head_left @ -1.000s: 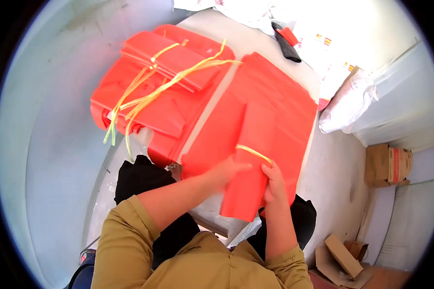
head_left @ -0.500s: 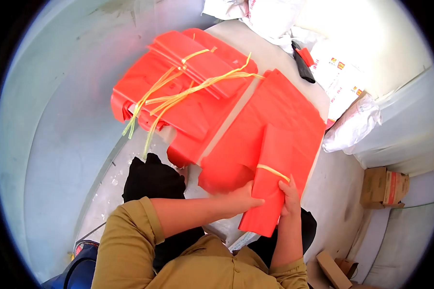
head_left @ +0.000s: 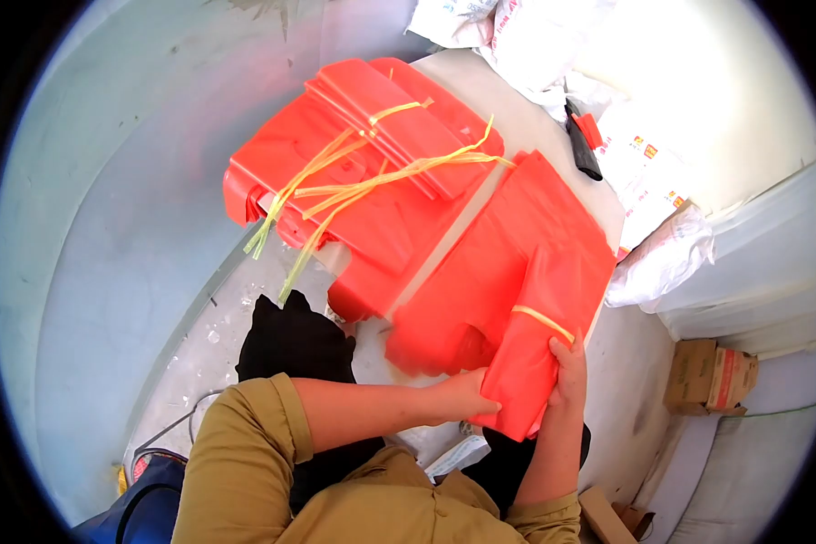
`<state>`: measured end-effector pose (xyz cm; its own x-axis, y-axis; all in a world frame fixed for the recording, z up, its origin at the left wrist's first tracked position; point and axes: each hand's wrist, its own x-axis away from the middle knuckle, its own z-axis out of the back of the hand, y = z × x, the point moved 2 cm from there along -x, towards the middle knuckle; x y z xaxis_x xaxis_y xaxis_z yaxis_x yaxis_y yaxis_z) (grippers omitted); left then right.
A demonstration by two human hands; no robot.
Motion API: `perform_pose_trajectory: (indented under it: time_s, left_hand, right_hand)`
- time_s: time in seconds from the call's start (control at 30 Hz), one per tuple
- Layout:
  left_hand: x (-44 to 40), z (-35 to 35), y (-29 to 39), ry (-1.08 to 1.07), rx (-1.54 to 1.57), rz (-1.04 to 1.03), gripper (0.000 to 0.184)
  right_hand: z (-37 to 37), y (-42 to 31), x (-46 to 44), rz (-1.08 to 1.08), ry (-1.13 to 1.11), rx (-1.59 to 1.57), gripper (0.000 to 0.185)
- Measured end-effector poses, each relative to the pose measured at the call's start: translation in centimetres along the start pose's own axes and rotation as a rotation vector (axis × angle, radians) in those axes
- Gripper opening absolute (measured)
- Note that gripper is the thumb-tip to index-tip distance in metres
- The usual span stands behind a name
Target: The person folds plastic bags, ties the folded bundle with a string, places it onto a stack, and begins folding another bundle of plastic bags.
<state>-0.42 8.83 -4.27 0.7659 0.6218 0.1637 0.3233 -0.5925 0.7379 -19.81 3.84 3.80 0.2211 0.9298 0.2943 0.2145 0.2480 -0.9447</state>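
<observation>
A folded bundle of red plastic bags [head_left: 522, 374] with a yellow tie band [head_left: 544, 322] around its middle slants down toward my lap. Its left side near the lower end is gripped by my left hand [head_left: 467, 396]. Along the right edge, just below the band, my right hand [head_left: 568, 370] is closed on the same bundle. The bundle's upper end rests on a flat red plastic stack [head_left: 471, 281]. To the left lies a thicker red plastic pile [head_left: 281, 168], topped by another banded red bundle [head_left: 394, 131] and loose yellow strips [head_left: 408, 170].
The pale table [head_left: 453, 68] extends behind the red plastic. White printed sacks [head_left: 535, 45] and a black roll [head_left: 582, 140] are at its far side. A cardboard box [head_left: 709, 376] sits on the floor at right. A blue bag [head_left: 145, 499] is at lower left.
The view has shifted slightly, moving the scene a little to the right. Both hands still hold the bundle, and its lower end now looks more bent and bunched.
</observation>
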Motion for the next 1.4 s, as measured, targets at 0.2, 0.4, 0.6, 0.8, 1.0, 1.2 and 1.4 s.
perform_pose_trajectory:
  time_s: [0.2,0.4,0.6,0.8,1.0,1.2,1.4]
  left_hand:
    - [-0.8,1.3,5.4,0.174,-0.144,-0.285,0.047]
    - [1.1,4.2,21.9,0.538,-0.394,-0.389,0.039]
    - [-5.7,13.7,20.7,0.666,0.227,-0.477,0.033]
    - [-7.8,13.2,17.8,0.68,0.273,-0.342,0.03]
    - [-7.7,10.9,14.7,0.559,0.029,-0.274,0.028]
    - [-5.9,8.8,13.6,0.552,-1.042,-0.254,0.047]
    - [-4.7,7.9,11.4,0.217,-1.85,-0.189,0.073]
  right_hand:
    - [-7.7,-8.2,-2.2,0.339,-0.156,0.202,0.081]
    - [-15.3,-12.5,-6.9,0.479,-0.21,0.138,0.073]
    - [-11.1,-0.7,-7.4,0.192,-0.168,0.297,0.069]
    - [-3.7,2.8,-3.9,0.116,-0.082,0.412,0.059]
    - [1.9,4.6,-2.7,0.537,-0.071,1.352,0.055]
    - [1.1,6.4,-1.6,0.453,-0.133,1.553,0.058]
    - [1.0,6.7,-1.9,0.494,-0.107,1.568,0.059]
